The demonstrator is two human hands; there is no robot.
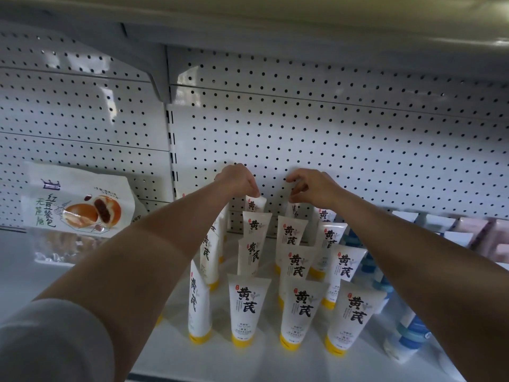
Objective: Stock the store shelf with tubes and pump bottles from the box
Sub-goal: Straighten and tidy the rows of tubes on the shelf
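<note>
**Both hands at the back row of tubes**

Reaching deep over a white shelf [170, 351], both bare arms stretched toward the pegboard back wall [330, 133]. Left hand [238, 180] curled downward, fingertips pinching the flat crimped top of a rear tube [255, 203] at the far end of the second column from the left. Right hand [314, 187] beside it, fingers bent and thumb tucked, poised at the top of another rear tube [293, 210]; impossible to tell whether actually gripping or only touching, the contact point being hidden under the palm.

White tubes with yellow caps standing cap-down in roughly 4 columns running from the shelf's front edge to the pegboard. Front row of 4: a narrow-looking turned tube [199, 304] at left, then 3 facing forward [246, 307], [301, 312], [354, 318]. Black calligraphy printed on each. Rows behind packed close, some tubes leaning slightly.

To the right of the tubes, blue-and-white packages [407, 334] lined along the shelf, and farther back pale pink and white cartons [468, 230], blurred. On the left, across the shelf divider, a bread bag [80, 205] printed with a picture of filled buns, resting upright against the pegboard. Grey sleeve [49, 346] visible at the lower left corner. No box in sight.
</note>
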